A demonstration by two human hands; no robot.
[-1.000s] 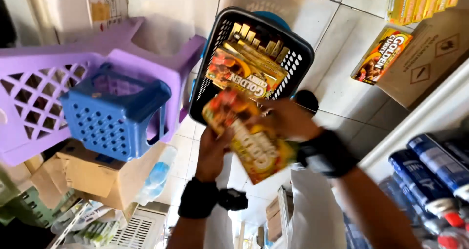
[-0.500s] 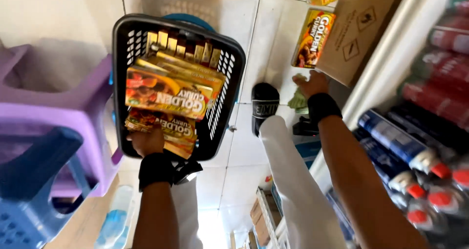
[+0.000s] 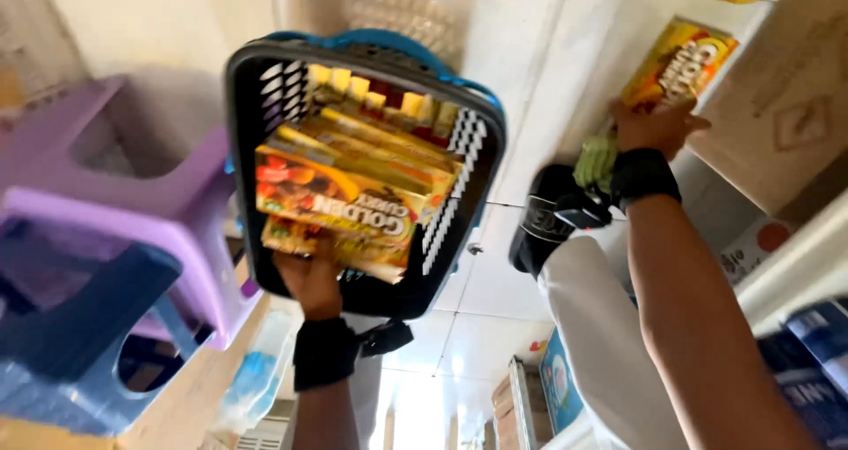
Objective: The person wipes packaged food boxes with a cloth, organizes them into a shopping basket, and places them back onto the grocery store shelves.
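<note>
A black plastic basket (image 3: 265, 79) with blue handles stands on the tiled floor, filled with several yellow food boxes (image 3: 353, 181). My left hand (image 3: 309, 278), in a black wristband, grips the lowest yellow box (image 3: 358, 251) at the basket's near edge. My right hand (image 3: 655, 125), also in a black wristband, reaches to the right and closes over the lower end of another yellow box (image 3: 685, 57), which leans against a brown cardboard carton (image 3: 786, 105).
A purple plastic stool (image 3: 132, 194) and a blue crate (image 3: 79, 335) stand left of the basket. My white trouser leg (image 3: 601, 335) and black shoe (image 3: 543, 216) are between basket and shelf. Dark cans (image 3: 813, 362) fill the shelf at lower right.
My left hand has pushed its box lower into the basket. My right hand has gone from just below the yellow box by the carton onto it. The view has swung left.
</note>
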